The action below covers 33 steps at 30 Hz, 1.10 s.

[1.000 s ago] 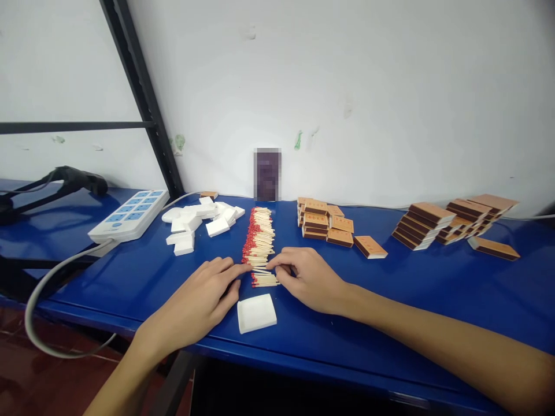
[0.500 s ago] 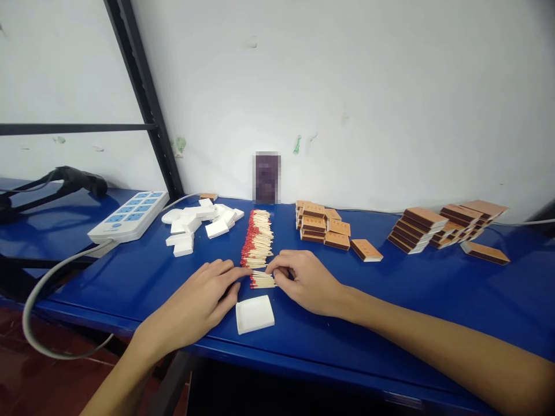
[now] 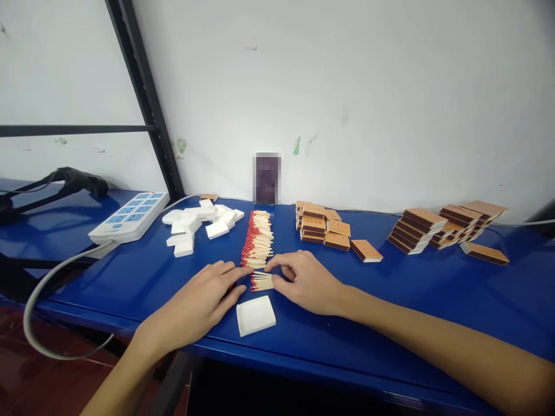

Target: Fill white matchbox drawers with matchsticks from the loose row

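A small group of red-tipped matches (image 3: 262, 281) lies on the blue table between my two hands. My left hand (image 3: 212, 292) is open and palm down, its index fingertip at the upper left corner of the group, near the heads. On the other side, my right hand (image 3: 303, 283) has its index finger and thumb apart, touching the bare wooden ends; its other fingers are curled and partly hidden. Just beyond lies a long row of matches (image 3: 258, 240), heads to the left. Nearer me sits a white matchbox tray (image 3: 256, 316), open side up.
White matchbox trays (image 3: 191, 219) are heaped at the back left, beside a white power strip (image 3: 130, 216). Brown matchboxes (image 3: 314, 222) are stacked right of the row, with more stacks (image 3: 418, 228) farther right. A black rack post (image 3: 150, 104) rises at the left.
My right thumb has spread away from the index finger, down along the matches' ends. The small group is slightly fanned out and a little nearer me. My left hand has barely moved.
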### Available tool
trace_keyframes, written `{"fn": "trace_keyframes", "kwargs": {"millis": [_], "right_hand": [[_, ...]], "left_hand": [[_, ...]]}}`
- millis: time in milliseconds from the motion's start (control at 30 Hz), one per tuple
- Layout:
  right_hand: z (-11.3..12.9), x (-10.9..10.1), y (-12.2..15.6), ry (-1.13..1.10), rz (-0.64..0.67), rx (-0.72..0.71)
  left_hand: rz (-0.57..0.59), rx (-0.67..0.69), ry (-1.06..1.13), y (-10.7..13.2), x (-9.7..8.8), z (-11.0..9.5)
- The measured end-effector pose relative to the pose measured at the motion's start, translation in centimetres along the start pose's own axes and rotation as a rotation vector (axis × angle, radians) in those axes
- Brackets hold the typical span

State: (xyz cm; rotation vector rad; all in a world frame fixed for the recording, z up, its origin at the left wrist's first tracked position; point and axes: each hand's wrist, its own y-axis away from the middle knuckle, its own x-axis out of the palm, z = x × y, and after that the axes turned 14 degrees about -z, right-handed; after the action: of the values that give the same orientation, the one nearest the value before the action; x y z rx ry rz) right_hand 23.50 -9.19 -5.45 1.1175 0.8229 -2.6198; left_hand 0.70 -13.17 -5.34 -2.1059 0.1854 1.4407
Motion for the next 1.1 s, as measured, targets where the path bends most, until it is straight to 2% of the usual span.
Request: {"fn": "trace_keyframes", "kwargs": {"millis": [100, 233, 500, 767, 867, 967, 1100], "right_hand": [[0.0, -0.4, -0.1, -0.048, 0.050, 0.038], [-0.4, -0.4, -0.1, -0.083, 0.072, 0.017], [-0.4, 0.3, -0.8, -0.034, 0.002, -0.166], [0.0, 1.1, -0.7, -0.029, -0.002, -0.225], [0.0, 1.0, -0.6, -0.027, 0.029, -0.217], [0.1, 0.4, -0.6, -0.048, 0.115, -0.204], [0.5, -0.3, -0.6, -0.012, 0.136, -0.308]], "left_hand": [[-0.004, 0.006, 0.007, 0.0, 0.0, 0.1], [-0.015, 0.007, 0.023, 0.0, 0.1, 0.2], [-0.018, -0.022, 0.021, 0.0, 0.2, 0.1], [-0.031, -0.042, 0.046, -0.7, -0.4, -0.3], [-0.057, -0.043, 0.103, -0.8, -0.5, -0.5], [-0.080, -0.037, 0.140, -0.8, -0.5, -0.6], [-0.084, -0.019, 0.153, -0.8, -0.4, -0.6]]}}
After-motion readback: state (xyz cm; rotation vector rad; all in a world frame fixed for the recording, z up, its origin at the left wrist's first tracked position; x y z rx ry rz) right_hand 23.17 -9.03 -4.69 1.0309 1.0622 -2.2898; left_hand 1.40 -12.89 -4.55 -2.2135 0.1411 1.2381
